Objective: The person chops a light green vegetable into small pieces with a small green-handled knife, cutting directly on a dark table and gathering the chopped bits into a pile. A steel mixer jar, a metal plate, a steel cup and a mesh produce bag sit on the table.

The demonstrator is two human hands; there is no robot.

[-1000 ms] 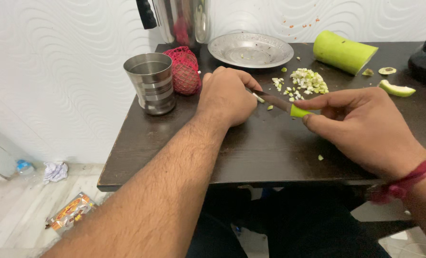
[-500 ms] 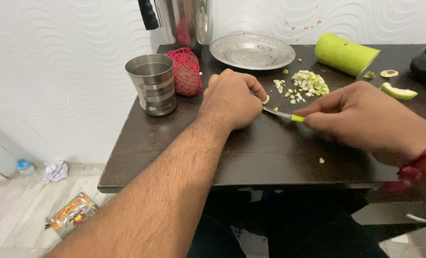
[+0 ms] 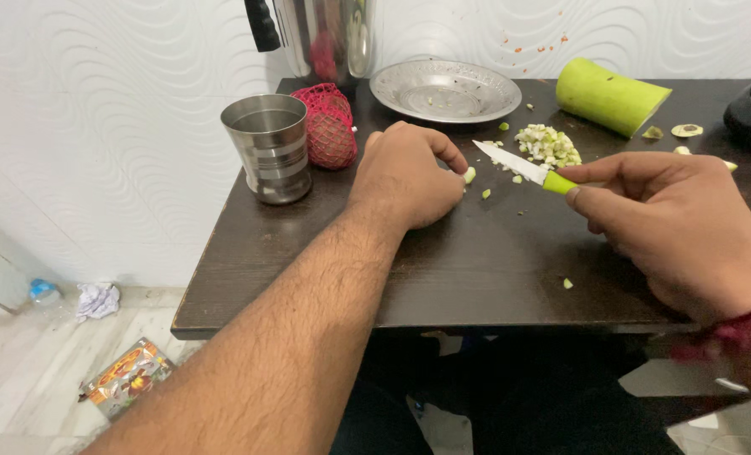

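Beside the chopped pile (image 3: 548, 145) on the desk (image 3: 476, 261), the left hand (image 3: 409, 173) pinches 1 pale gourd piece (image 3: 470, 174), the right hand (image 3: 674, 219) grips a green-handled knife (image 3: 523, 167), while the big gourd (image 3: 611, 95) behind looks uncut.

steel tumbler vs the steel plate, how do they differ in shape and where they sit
The steel tumbler is tall, upright and ribbed around its middle; the steel plate is wide, shallow and smooth. The tumbler stands near the table's left edge beside the red mesh bag; the plate lies farther back by the wall. The plate holds only a few specks, while what the tumbler holds cannot be seen. Both are shiny metal, and neither hand touches them.
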